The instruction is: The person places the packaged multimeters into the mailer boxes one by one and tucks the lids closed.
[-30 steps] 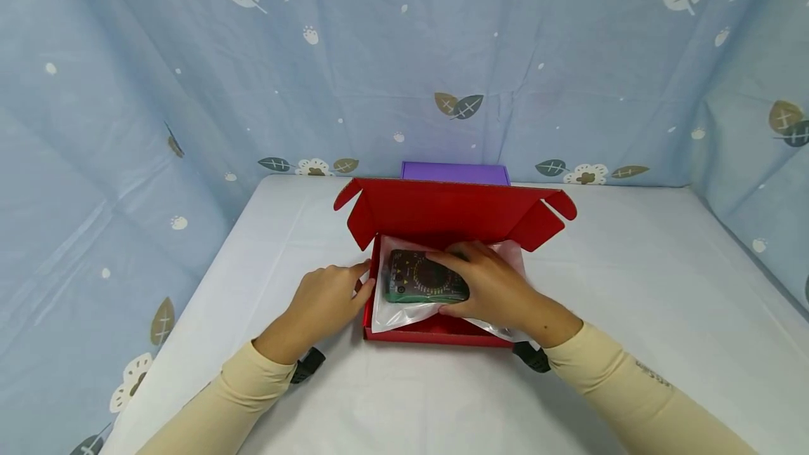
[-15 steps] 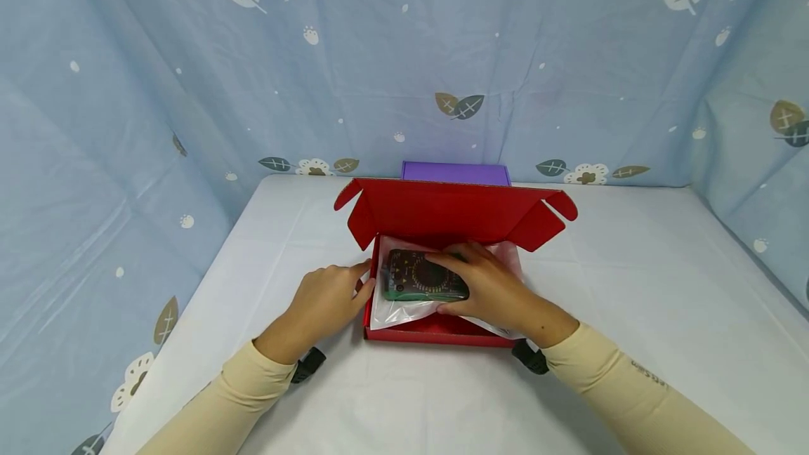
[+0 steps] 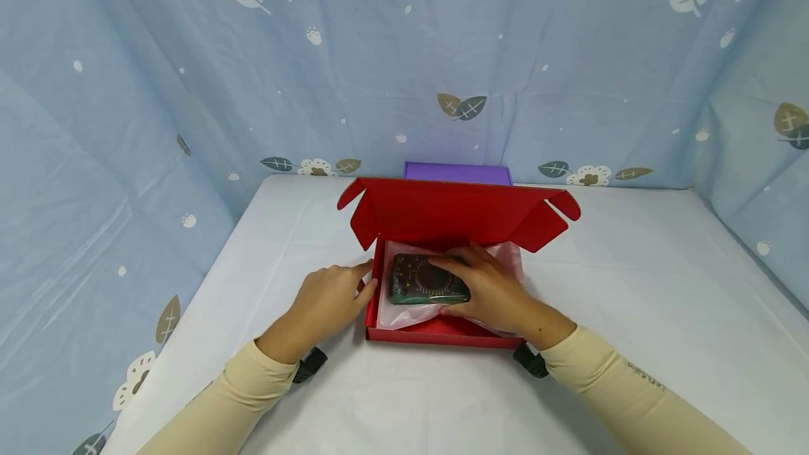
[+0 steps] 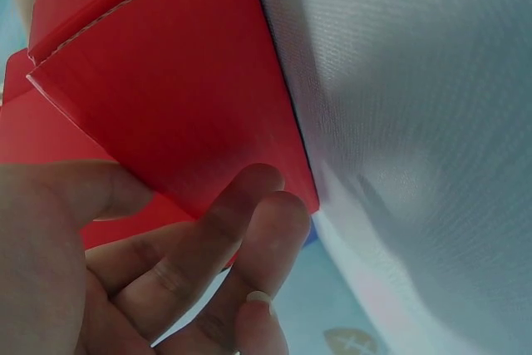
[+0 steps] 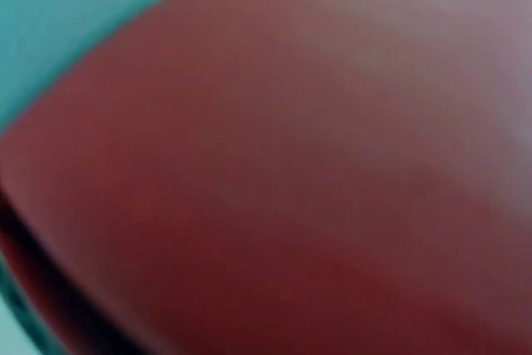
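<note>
An open red cardboard box (image 3: 442, 335) stands on the table in the head view, its lid raised at the back. Inside lies a multimeter (image 3: 413, 279) with a dark face, a round dial scale and green edges, wrapped in a clear plastic bag (image 3: 399, 317). My right hand (image 3: 489, 293) grips the multimeter's right end from above, covering that part. At the box's left wall is my left hand (image 3: 331, 300). Its thumb meets the rim, and the fingers (image 4: 273, 234) press the outer side in the left wrist view. The right wrist view shows mostly a blurred red box wall (image 5: 274, 164).
A purple box (image 3: 458, 173) stands behind the red lid (image 3: 449, 209), against the patterned blue curtain (image 3: 404, 55). Side flaps stick out from the lid (image 3: 543, 223). White cloth covers the table (image 3: 632, 286).
My right hand has lowered the bagged multimeter slightly, and the bag's edges have drawn further inside the box. The left hand stays at the left wall.
</note>
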Demonstrator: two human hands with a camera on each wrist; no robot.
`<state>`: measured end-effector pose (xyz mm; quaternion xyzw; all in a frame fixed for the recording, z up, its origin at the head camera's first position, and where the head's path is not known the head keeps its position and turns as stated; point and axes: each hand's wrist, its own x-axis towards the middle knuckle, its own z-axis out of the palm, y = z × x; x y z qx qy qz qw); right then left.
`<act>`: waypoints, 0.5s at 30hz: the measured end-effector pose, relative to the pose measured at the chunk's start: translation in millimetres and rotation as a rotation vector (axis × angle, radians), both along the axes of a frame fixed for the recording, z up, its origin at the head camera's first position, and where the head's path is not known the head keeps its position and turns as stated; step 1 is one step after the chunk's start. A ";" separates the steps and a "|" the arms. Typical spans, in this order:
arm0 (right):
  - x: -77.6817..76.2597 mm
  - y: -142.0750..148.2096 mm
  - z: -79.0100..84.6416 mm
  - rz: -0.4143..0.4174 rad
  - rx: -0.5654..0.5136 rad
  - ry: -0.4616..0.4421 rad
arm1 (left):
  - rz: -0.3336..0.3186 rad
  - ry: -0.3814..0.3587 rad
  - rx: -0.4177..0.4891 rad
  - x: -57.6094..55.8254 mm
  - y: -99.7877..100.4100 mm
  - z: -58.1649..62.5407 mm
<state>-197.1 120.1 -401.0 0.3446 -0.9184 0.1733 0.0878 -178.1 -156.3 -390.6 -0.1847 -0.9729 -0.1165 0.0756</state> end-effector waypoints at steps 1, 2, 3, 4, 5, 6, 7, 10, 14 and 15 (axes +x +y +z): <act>-0.1 -0.1 -0.7 -0.002 0.002 0.001 | 0.000 0.001 0.002 0.1 0.3 0.4; -0.2 -0.3 -1.1 -0.003 0.003 0.000 | 0.000 0.000 0.003 0.2 0.3 0.5; -0.3 -0.5 -1.6 -0.004 0.005 0.001 | 0.000 0.000 0.004 0.3 0.3 0.7; -0.3 -0.8 -1.9 -0.003 0.006 0.000 | -0.001 -0.002 0.004 0.5 0.2 0.9; -0.4 -0.9 -2.6 -0.002 0.007 0.003 | -0.002 -0.002 0.003 0.6 0.1 1.0; -0.6 -1.1 -3.4 0.000 0.006 0.008 | -0.003 -0.002 0.003 0.7 0.0 1.0; -0.7 -1.1 -4.1 -0.001 0.006 0.010 | -0.004 0.000 0.004 0.7 -0.2 0.6; -0.7 -1.1 -6.3 0.002 0.001 0.020 | -0.009 0.011 0.005 0.4 -0.3 -0.3; -0.8 -1.6 -8.7 0.014 0.003 0.025 | -0.012 0.019 0.006 -0.1 0.1 -1.1; -0.8 -1.7 -9.1 0.016 0.005 0.022 | -0.013 0.018 0.006 -0.1 0.2 -1.1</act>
